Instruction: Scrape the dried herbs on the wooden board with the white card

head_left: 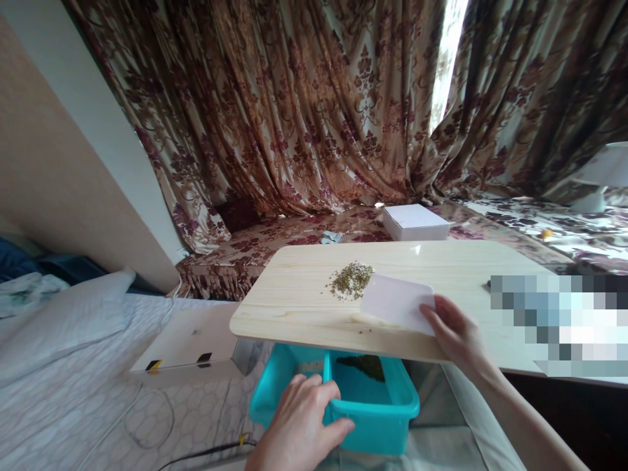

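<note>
My right hand (454, 327) pinches the right end of a thin white rectangular sheet (397, 301). Its left edge meets a small pile of green beans or seeds mixed with white grains (352, 280), on a pale wooden tabletop (294, 314). Below the table's near edge is a turquoise two-compartment bin (373, 428). My left hand (307, 418) has its fingers over the front rim by the divider, thumb outside. A dark green heap (366, 366) lies in the right compartment; the left compartment's contents are partly hidden.
A white box (416, 222) stands behind the table on a patterned surface. A flat white carton (191, 340) and a black cable (206, 451) lie on the quilted bed (73, 392) at left. A blurred-out patch covers the table's right end.
</note>
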Motion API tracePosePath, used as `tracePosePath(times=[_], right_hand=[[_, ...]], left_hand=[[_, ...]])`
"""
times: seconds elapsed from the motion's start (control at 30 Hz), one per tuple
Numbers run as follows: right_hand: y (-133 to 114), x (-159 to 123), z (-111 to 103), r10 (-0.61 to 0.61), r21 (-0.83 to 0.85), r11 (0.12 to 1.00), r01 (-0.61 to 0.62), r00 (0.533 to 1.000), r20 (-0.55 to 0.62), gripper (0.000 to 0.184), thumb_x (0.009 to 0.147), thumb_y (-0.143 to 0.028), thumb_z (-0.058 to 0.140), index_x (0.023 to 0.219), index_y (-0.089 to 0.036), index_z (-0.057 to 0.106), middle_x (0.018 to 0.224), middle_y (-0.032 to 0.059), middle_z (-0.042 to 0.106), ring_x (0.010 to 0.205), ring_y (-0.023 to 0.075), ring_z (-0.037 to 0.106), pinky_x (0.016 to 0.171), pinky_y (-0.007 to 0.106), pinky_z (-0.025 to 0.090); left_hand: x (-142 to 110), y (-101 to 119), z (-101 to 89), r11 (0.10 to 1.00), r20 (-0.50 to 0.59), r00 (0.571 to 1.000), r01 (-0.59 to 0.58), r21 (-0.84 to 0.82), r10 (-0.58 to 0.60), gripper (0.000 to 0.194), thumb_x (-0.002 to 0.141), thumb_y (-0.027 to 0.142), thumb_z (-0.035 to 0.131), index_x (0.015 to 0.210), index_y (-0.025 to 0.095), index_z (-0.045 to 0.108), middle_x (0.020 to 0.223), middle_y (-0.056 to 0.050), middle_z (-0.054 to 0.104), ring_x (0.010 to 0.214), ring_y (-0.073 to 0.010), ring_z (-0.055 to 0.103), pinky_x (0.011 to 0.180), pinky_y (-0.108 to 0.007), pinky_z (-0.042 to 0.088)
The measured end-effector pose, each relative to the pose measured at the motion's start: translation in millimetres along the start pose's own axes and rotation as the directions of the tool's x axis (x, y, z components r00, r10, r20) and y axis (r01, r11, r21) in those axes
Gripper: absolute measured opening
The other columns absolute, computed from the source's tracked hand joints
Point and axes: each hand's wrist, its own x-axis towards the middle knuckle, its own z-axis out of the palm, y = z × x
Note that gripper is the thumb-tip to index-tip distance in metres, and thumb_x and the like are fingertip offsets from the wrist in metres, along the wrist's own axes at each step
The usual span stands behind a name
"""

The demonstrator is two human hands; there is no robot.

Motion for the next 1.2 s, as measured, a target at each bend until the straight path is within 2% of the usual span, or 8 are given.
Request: tracePosePath(times=[0.13, 0.27, 0.63, 0.93, 1.03, 1.2], right_hand=[[0, 15, 9, 0.027, -0.008, 1.000, -0.027, 0.999, -0.031, 0.017, 0.073, -0.035, 0.057, 0.081, -0.020, 0.059, 0.070, 0.0038, 0.068, 0.062, 0.0181, 0.062, 0.055, 0.026, 0.049], [-4, 18, 12, 0.044, -0.040, 0.998, -0.044, 0.999, -0.020, 0.016, 0.073, -0.034, 0.055, 0.080, -0.020, 0.059, 0.069, 0.0040, 0.068, 0.061, 0.0178, 0.062, 0.054, 0.027, 0.048], [-20, -5, 8, 0.038, 0.037, 0.998, -0.043, 0.991, 0.132, 0.023, 0.073, -0.043, 0.060, 0.076, -0.021, 0.061, 0.066, 0.0032, 0.065, 0.060, 0.0174, 0.059, 0.051, 0.025, 0.048], [-35, -25, 3, 0.077, 0.124, 0.986, -0.109, 0.969, 0.235, 0.033, 0.067, -0.054, 0.066, 0.071, -0.021, 0.060, 0.067, 0.0047, 0.066, 0.061, 0.0185, 0.060, 0.051, 0.024, 0.050], [-33, -18, 0, 0.078, 0.127, 0.987, -0.101, 0.981, 0.180, 0.035, 0.065, -0.054, 0.068, 0.075, -0.021, 0.062, 0.071, 0.0060, 0.068, 0.067, 0.0211, 0.063, 0.057, 0.027, 0.052], [-22, 7, -1, 0.124, 0.146, 0.982, -0.121, 0.992, -0.016, 0.033, 0.068, -0.048, 0.066, 0.086, -0.021, 0.062, 0.077, 0.0069, 0.070, 0.071, 0.0221, 0.065, 0.060, 0.029, 0.052]], left_hand=[[1, -3, 1.4, 1.000, -0.005, 1.000, 0.004, 0.000, -0.004, 0.017, 0.078, 0.036, 0.061, 0.091, 0.025, 0.062, 0.094, -0.001, 0.059, 0.096, -0.0232, 0.049, 0.083, -0.029, 0.034], [3, -3, 1.5, 1.000, -0.005, 1.000, -0.004, -0.001, 0.004, 0.016, 0.078, 0.036, 0.061, 0.089, 0.025, 0.062, 0.092, 0.000, 0.059, 0.094, -0.0229, 0.049, 0.082, -0.029, 0.034], [-1, -2, -0.6, 1.000, -0.011, 1.000, 0.007, -0.003, -0.007, 0.018, 0.078, 0.037, 0.061, 0.090, 0.025, 0.062, 0.092, 0.000, 0.059, 0.095, -0.0229, 0.049, 0.082, -0.029, 0.035], [-1, -1, -2.4, 1.000, -0.002, 1.000, 0.018, -0.012, -0.018, 0.016, 0.077, 0.036, 0.060, 0.089, 0.025, 0.062, 0.093, 0.000, 0.059, 0.096, -0.0231, 0.049, 0.083, -0.030, 0.034], [-2, -1, -1.9, 1.000, -0.001, 1.000, 0.021, -0.019, -0.021, 0.016, 0.077, 0.036, 0.061, 0.088, 0.025, 0.062, 0.091, -0.001, 0.059, 0.095, -0.0232, 0.049, 0.082, -0.030, 0.035], [0, -3, 0.6, 1.000, -0.016, 1.000, 0.014, -0.027, -0.014, 0.016, 0.075, 0.035, 0.063, 0.087, 0.025, 0.062, 0.090, 0.000, 0.058, 0.095, -0.0231, 0.048, 0.082, -0.030, 0.035]])
